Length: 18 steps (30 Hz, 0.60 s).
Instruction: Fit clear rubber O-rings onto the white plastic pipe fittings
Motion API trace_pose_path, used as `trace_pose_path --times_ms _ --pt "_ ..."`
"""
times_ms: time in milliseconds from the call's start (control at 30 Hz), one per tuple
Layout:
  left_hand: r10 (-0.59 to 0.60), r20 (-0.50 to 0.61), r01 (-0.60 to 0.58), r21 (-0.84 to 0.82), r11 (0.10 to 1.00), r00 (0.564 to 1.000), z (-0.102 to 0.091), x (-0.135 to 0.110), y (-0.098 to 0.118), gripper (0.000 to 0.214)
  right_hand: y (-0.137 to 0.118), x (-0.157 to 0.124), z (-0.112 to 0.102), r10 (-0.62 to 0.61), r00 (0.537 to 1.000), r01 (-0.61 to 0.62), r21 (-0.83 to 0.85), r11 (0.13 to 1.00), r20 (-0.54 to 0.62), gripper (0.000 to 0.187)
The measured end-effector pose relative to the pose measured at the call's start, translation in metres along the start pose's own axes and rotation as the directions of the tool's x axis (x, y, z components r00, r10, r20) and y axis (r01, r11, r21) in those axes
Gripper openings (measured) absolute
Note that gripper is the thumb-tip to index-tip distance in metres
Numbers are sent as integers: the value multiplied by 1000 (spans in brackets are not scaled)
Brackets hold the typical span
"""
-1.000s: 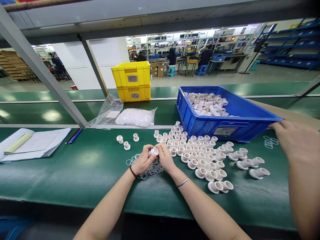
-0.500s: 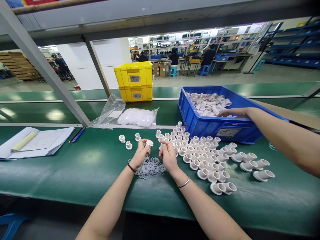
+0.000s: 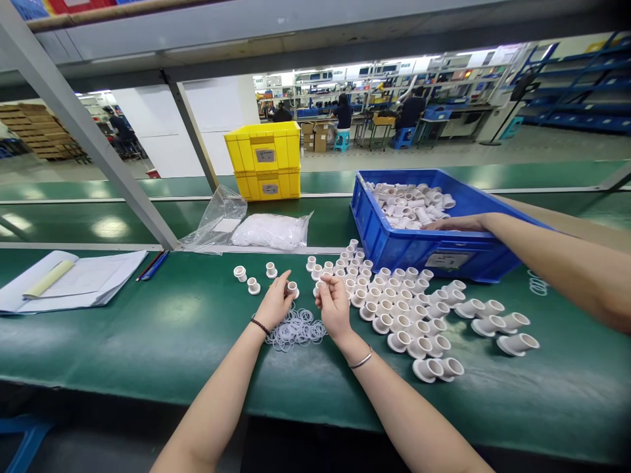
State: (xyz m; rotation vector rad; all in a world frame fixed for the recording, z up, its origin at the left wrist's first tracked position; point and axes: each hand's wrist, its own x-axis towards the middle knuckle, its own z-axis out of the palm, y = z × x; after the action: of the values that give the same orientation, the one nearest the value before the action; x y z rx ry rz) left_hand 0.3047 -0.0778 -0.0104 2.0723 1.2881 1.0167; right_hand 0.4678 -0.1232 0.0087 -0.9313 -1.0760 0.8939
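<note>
My left hand [image 3: 275, 303] has its fingers apart beside a white flanged sleeve [image 3: 292, 288], which stands upright on the green table with its flange down. Whether the fingertips still touch it is hard to see. My right hand [image 3: 334, 303] is pinched closed near the front-left sleeves; what lies between its fingertips is too small to make out. Below and between both hands is a loose pile of thin, clear rings [image 3: 297, 330]. Several more white sleeves [image 3: 398, 307] stand in a group to the right, and 3 others [image 3: 253, 286] stand left of my left hand.
A co-worker's hand [image 3: 458, 223] reaches into a blue bin [image 3: 394, 244] of loose sleeves. Behind are stacked yellow crates [image 3: 266, 157] and a plastic bag [image 3: 272, 231] with white contents. Papers [image 3: 93, 279] and pens [image 3: 154, 266] lie left; a metal post [image 3: 98, 131] slants down there.
The sleeve that my left hand held tilted, flange up, now stands upright on the table, and those fingers have spread. My right hand has barely moved. The co-worker's arm has shifted slightly.
</note>
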Motion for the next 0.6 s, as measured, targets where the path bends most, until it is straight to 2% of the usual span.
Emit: trace_pose_path --times_ms 100,167,233,300,333,400,500,600 --pt "-35 39 41 -147 988 999 2 -1 0 66 6 -1 0 5 997 2 -86 996 81 21" --pt "-24 87 41 -208 977 996 3 -2 3 67 8 -3 0 -32 978 82 -236 968 208 19" --pt "2 141 32 -235 972 990 3 -3 6 67 9 -4 1 -101 924 250 -381 890 369 17" --pt "22 151 16 -241 970 988 2 -3 7 66 9 -7 3 -153 858 395 -439 807 490 19" --pt "26 131 6 -237 971 991 0 -3 7 65 10 -7 3 -156 837 428 -451 783 524 23" --pt "26 45 -15 -219 976 999 -3 -1 6 62 14 -8 3 -112 825 429 -485 763 553 33" --pt "11 -96 -29 -184 983 995 -8 3 4 52 21 -4 -1 -11 832 382 -558 737 555 42" --pt "38 -206 -65 -124 990 978 -16 4 8 38 29 0 -6 15 860 340 -595 728 510 44"
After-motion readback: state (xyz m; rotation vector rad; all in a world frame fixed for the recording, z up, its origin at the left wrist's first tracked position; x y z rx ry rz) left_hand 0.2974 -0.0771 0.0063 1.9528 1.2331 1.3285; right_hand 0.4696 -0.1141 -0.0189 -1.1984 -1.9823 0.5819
